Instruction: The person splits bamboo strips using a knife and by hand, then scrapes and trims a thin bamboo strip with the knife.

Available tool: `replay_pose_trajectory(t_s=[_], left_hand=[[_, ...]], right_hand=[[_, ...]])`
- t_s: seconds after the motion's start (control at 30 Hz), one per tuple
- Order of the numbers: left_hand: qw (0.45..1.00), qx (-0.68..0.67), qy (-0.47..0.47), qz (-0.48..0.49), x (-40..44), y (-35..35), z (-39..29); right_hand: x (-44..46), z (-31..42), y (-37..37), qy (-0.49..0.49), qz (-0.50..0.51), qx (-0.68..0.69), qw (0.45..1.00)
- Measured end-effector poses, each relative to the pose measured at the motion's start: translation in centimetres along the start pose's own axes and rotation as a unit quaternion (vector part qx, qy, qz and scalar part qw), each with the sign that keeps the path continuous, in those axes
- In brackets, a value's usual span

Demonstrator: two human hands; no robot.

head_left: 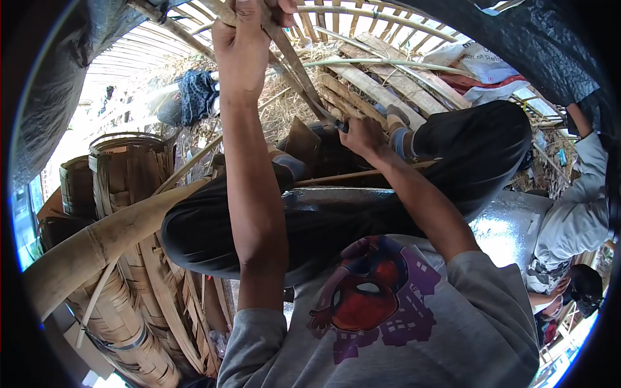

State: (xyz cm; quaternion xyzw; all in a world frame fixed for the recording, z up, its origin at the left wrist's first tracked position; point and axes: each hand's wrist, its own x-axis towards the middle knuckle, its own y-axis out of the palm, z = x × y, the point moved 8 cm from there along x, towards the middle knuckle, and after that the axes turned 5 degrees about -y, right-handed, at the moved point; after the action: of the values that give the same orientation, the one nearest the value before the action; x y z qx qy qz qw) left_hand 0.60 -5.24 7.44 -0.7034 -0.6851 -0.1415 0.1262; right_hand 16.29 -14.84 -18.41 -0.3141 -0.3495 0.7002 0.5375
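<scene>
Fence edge [388, 17], L hand [246, 48] w/ strip [292, 58], R hand [363, 137] w/ knife [334, 120]

the left hand [243, 48] grips a bamboo strip [291, 57] while the right hand [364, 137] holds a knife [341, 126].

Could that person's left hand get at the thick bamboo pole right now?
Probably, but only once freed: the left hand grips a strip, while the thick bamboo pole lies beside the left knee, its upper side looking uncovered.
</scene>
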Motion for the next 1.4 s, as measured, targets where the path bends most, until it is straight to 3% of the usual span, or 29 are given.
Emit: replay_pose_trajectory(t_s=[0.07, 0.1, 0.37, 0.43, 0.47, 0.53, 0.57, 0.6, 0.67, 0.73, 0.8, 0.9, 0.97, 1.13, 1.23, 1.3, 1.33, 1.4], left_hand=[[0.999, -0.024, 0.044, -0.009, -0.3, 0.0, -0.4], [0.999, -0.016, -0.031, -0.031, -0.5, 0.7, -1.1], [1.0, -0.012, -0.001, -0.013, -0.3, 0.3, -0.2], [1.0, -0.017, -0.008, -0.018, -0.3, 1.1, -0.5], [1.0, -0.01, -0.015, -0.009, -0.4, 1.4, -0.5], [1.0, -0.006, -0.019, 0.0, -0.2, 1.7, -0.3], [1.0, -0.015, -0.016, 0.011, 0.0, 1.9, 0.3], [0.999, -0.023, -0.013, 0.021, 0.2, 2.1, 0.5], [0.997, -0.056, 0.009, 0.057, 0.1, 2.5, 0.5], [0.996, -0.07, 0.051, 0.021, 0.5, 1.7, 1.0], [0.997, -0.058, 0.035, 0.03, 0.1, 2.1, 1.0], [0.998, -0.047, 0.014, 0.031, -0.3, 3.0, 0.5], [0.998, -0.052, 0.012, 0.02, -0.4, 3.0, 0.4], [0.994, -0.08, 0.036, 0.069, -1.1, 4.2, -0.5], [0.994, -0.103, 0.004, 0.036, -0.8, 3.8, 0.8], [0.996, -0.092, 0.007, 0.018, -0.5, 3.6, 1.0], [0.994, -0.108, 0.0, 0.024, -0.3, 3.8, 1.2], [0.992, -0.121, -0.008, 0.027, 0.0, 3.6, 1.6]], right_hand=[[0.1, 0.0, -0.5, 0.0, 0.017, -0.003, 1.0], [0.0, 0.0, -0.5, 0.002, 0.022, 0.009, 1.0], [-2.0, 0.3, 1.1, 0.059, -0.003, 0.103, 0.993], [-1.3, -0.4, 1.4, 0.027, 0.093, 0.209, 0.973], [-1.2, -1.2, 0.4, 0.029, 0.091, 0.206, 0.974], [-1.4, -1.5, -1.5, 0.063, 0.212, 0.196, 0.955], [-1.2, -2.7, -0.3, 0.038, 0.224, 0.19, 0.955], [-1.4, -2.4, -1.0, 0.038, 0.222, 0.187, 0.956], [-2.1, -0.2, -4.1, -0.065, 0.097, 0.307, 0.944], [-2.9, 0.5, -4.8, -0.099, 0.046, 0.278, 0.954], [-3.4, 1.2, -5.8, -0.129, -0.003, 0.249, 0.96], [-3.7, 1.1, -4.9, -0.015, 0.11, 0.306, 0.946], [-4.9, 1.4, -3.3, 0.092, 0.239, 0.446, 0.858], [-5.4, 0.5, -1.0, 0.118, 0.281, 0.521, 0.797], [-5.1, -1.3, -0.2, 0.158, 0.25, 0.448, 0.844], [-4.2, -1.9, -1.5, 0.095, 0.093, 0.273, 0.953], [-4.5, -1.0, -1.2, 0.094, 0.094, 0.273, 0.953], [-4.7, -0.1, -3.1, 0.098, -0.052, 0.116, 0.987]])
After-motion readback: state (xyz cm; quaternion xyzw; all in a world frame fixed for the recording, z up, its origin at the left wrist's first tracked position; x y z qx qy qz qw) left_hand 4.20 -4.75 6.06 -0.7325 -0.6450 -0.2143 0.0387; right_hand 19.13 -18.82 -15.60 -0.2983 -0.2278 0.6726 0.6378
